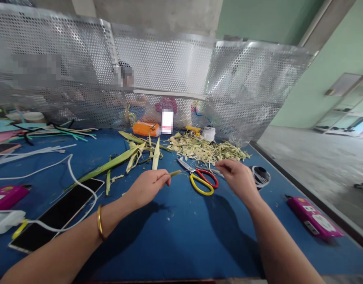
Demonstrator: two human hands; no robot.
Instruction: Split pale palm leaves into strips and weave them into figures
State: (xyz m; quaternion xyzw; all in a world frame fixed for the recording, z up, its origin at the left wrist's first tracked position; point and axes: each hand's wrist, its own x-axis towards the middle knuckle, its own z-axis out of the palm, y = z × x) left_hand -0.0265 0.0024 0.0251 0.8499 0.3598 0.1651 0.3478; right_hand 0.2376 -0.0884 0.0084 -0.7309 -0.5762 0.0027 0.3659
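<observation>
My left hand (153, 183), with a gold bangle on its wrist, is closed on a short, narrow greenish-brown piece of dried leaf (175, 172) that sticks out past the fingertips. A fine thread seems to trail from its tip. My right hand (235, 175) is pinched shut at the front edge of the pile; what lies between its fingers, perhaps thread, is too small to make out. Between the hands lie scissors (203, 181) with one red and one yellow handle, blades partly spread. Behind them spreads a pile of pale green shredded leaf bits (196, 148).
Long green leaves (110, 163) lie left of centre. A dark flat screen (60, 213), a white cable (94, 197) and a magenta pack (10, 197) occupy the left. Another magenta pack (314, 217) and a spool (260, 175) are at right. A perforated metal screen (163, 59) stands behind.
</observation>
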